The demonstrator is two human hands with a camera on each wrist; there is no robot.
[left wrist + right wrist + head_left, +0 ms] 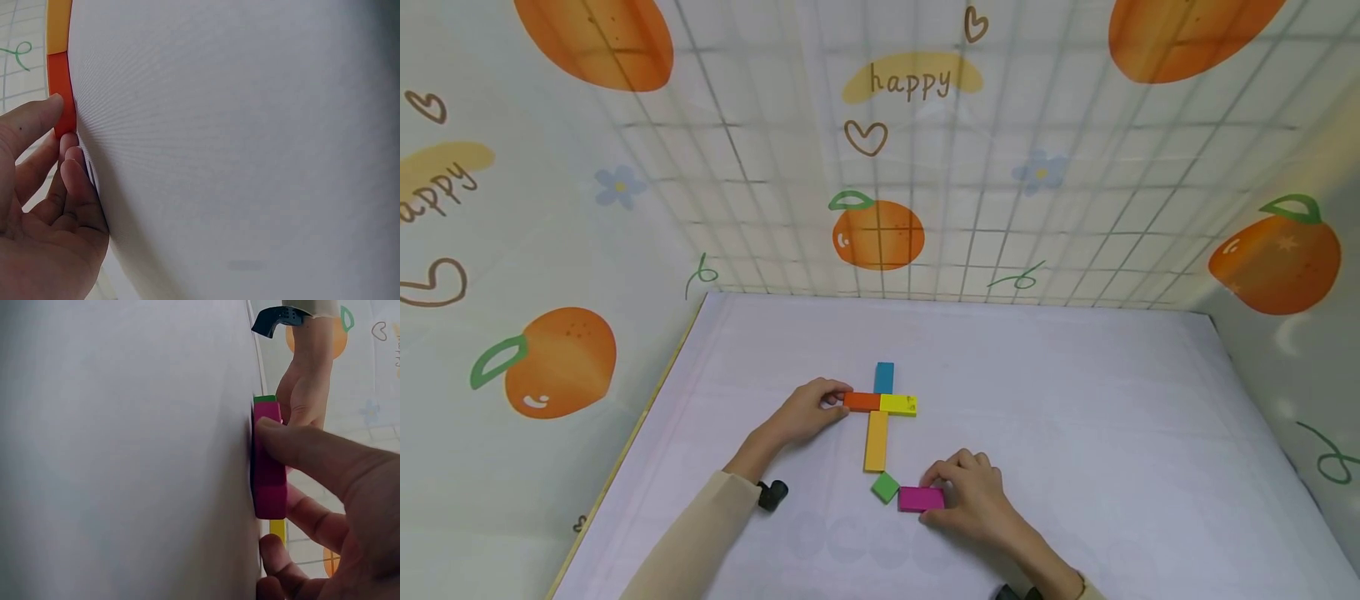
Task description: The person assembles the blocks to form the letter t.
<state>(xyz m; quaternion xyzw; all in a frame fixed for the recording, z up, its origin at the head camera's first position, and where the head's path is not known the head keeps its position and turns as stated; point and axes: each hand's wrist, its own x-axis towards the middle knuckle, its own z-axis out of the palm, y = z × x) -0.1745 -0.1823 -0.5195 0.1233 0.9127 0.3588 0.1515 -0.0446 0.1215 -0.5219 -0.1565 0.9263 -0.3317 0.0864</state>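
Note:
On the white table, my left hand (807,410) pinches the left end of a red-orange block (862,402) between thumb and fingers. A yellow block (898,406) adjoins it on the right, a blue block (884,377) stands behind, and a longer amber block (876,442) runs toward me. My right hand (976,497) grips a magenta block (921,499) by its sides. That block's left end lies at the corner of a green square block (885,487), just below the amber one. In the right wrist view, the thumb (281,434) presses the magenta block's near side.
White cloth covers the tabletop (1075,400). A printed curtain (775,167) with oranges and a grid pattern rises behind the back edge, and similar cloth hangs at both sides. A black device (772,495) is worn at the left wrist.

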